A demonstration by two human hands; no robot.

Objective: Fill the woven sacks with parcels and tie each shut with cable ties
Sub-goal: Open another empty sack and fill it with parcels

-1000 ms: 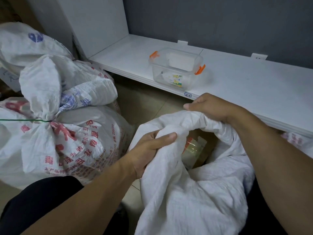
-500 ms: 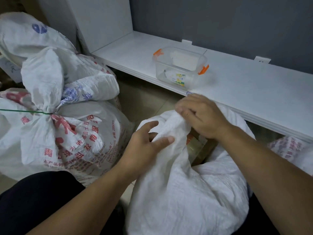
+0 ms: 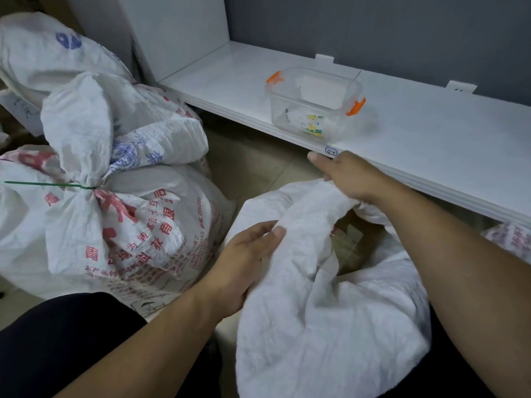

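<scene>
the plain white woven sack (image 3: pixel 324 305) stands at lower centre of the frame, mouth not yet closed. the left hand (image 3: pixel 244 259) holds a fold of the sack's gathered rim, its grip curled round the cloth with the thumb laid on top. the right hand (image 3: pixel 344 176), at centre right, pinches the far rim of the same sack, fingers curled into the fabric and the forefinger pointing left. between the two hands the opening shows brown taped parcels (image 3: pixel 344 242) inside; how full the sack is cannot be told, though its body bulges.

at left of the frame a white woven sack printed in red characters (image 3: pixel 138 225) lies closed, its neck cinched by a green cable tie (image 3: pixel 48 184) whose tail runs toward the left edge. another white sack with blue print (image 3: pixel 57 53) sits behind it at upper left; whether that one is tied cannot be seen.

judgement: one sack finished, the one in hand loaded and at the neck-gathering stage. remaining: bunch the rim fully, fit a tie, pull tight. no loose tie is visible near the hands.

a clear plastic box with orange clips (image 3: pixel 314 101) rests on the white shelf (image 3: pixel 431 145) at upper right.
</scene>
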